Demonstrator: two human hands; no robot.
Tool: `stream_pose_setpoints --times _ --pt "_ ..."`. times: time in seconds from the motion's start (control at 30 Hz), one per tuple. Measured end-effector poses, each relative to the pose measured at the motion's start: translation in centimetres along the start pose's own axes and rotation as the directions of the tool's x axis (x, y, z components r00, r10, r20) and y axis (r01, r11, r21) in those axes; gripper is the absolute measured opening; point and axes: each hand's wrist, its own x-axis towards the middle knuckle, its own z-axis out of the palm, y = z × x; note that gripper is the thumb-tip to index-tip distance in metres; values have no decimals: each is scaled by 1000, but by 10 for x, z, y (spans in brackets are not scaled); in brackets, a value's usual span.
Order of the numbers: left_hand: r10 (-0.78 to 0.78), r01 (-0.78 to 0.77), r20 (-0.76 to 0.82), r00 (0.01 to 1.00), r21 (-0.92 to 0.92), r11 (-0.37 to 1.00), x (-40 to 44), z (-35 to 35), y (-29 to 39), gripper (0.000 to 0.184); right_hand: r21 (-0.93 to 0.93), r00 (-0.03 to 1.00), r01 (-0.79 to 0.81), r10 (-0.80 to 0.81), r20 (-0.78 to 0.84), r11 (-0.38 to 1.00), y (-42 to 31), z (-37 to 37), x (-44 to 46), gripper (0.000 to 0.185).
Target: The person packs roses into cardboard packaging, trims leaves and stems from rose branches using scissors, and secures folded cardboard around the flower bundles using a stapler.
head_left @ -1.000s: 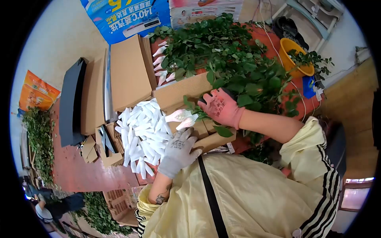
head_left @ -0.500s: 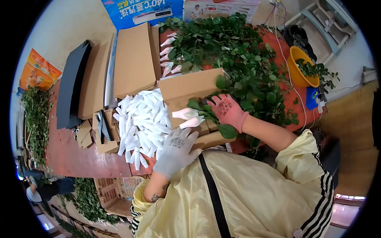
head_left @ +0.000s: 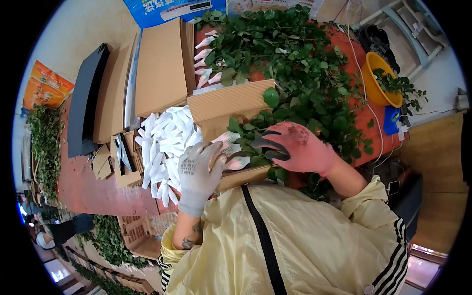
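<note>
My left hand [head_left: 199, 169], in a pale grey glove, has its fingers bent against the tips of net-covered flower buds. The upper bud [head_left: 228, 143] is pinkish under white netting; a lower bud [head_left: 236, 163] lies beside my thumb. Both rest in an open cardboard box [head_left: 231, 109], their leafy stems pointing right. My right hand [head_left: 300, 149], in a pink glove with dark fingertips, hovers over the stems, its thumb and fingers apart and nothing visible in them. A heap of white net sleeves [head_left: 164, 140] lies left of the box.
Leafy stems [head_left: 295, 54] cover the table's [head_left: 88, 191] right half, with netted buds [head_left: 203, 55] along their left edge. Stacked cardboard [head_left: 162, 69] stands behind the sleeves. Black-handled scissors [head_left: 125, 155] lie on small cardboard pieces. A yellow basin [head_left: 371, 86] and white cable [head_left: 361, 81] are at right.
My right hand has lifted off the stems and moved slightly right, its fingers now curved and apart. My left hand has shifted up and left, its fingers bending at the bud tips.
</note>
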Motion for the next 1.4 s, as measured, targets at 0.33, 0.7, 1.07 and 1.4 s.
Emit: stream_pose_setpoints --times 0.33,0.7,1.07,1.4 --pt "171 -152 153 973 -133 979 11 18 -33 20 -287 974 98 -32 225 953 -12 44 22 35" --pt "-28 -1 224 974 128 992 4 20 0 37 -179 991 113 -99 85 977 0 67 31 27" --pt "-65 -6 216 974 313 950 3 23 19 37 -317 988 -8 -41 -148 948 1 35 54 36" --pt "57 -105 173 983 281 954 -4 27 11 32 -266 996 -41 60 62 963 25 70 62 44"
